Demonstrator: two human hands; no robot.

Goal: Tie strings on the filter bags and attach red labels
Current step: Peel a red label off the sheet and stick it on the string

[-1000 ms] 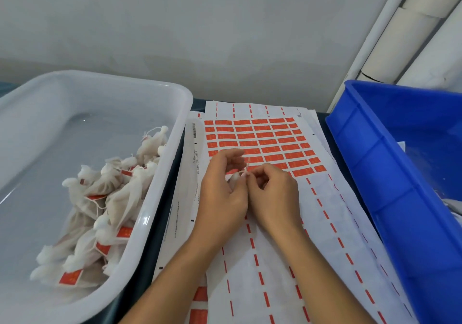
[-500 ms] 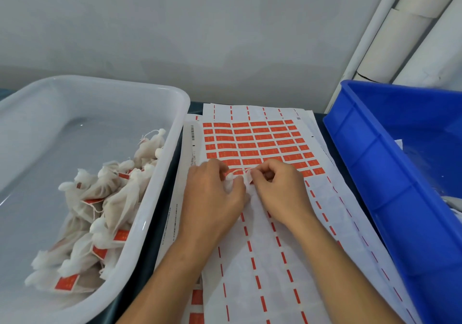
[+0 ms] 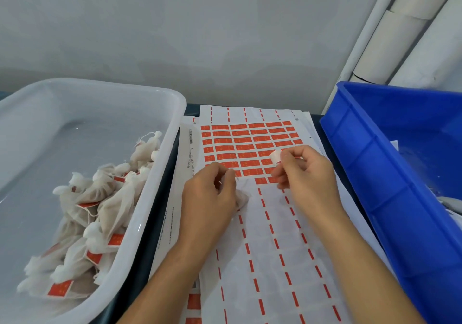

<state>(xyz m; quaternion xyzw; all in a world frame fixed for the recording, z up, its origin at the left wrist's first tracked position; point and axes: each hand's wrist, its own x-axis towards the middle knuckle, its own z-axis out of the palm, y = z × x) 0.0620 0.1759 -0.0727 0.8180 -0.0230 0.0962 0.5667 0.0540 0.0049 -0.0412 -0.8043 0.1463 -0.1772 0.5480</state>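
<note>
Two hands work over the label sheet (image 3: 250, 236), which lies flat on the counter (image 3: 160, 223) between two bins. The left hand (image 3: 210, 198) has its fingers curled round a white filter bag (image 3: 242, 197); only a corner of the bag shows past the knuckles on the side facing the right hand. A thin string (image 3: 237, 178) shows at the left fingertips. The right hand (image 3: 305, 173) sits just beside the left, apart from it, and pinches a peeled label (image 3: 275, 157) between thumb and forefinger; the label curls with its pale back facing the camera. The remaining red labels (image 3: 246, 146) form a block on the sheet beyond both hands, the nearest row running under the fingertips. Nearer the person than the hands, the sheet shows emptied cells divided by red dashes.

To the outer side of the left hand stands a white bin (image 3: 155, 198), touching the sheet's edge. It holds a heap of finished bags (image 3: 100, 203), tied and carrying red labels. To the outer side of the right hand stands a blue bin (image 3: 390, 198); its contents are mostly out of frame and cannot be identified. White tubes (image 3: 400, 36) lean against the wall beyond the blue bin.
</note>
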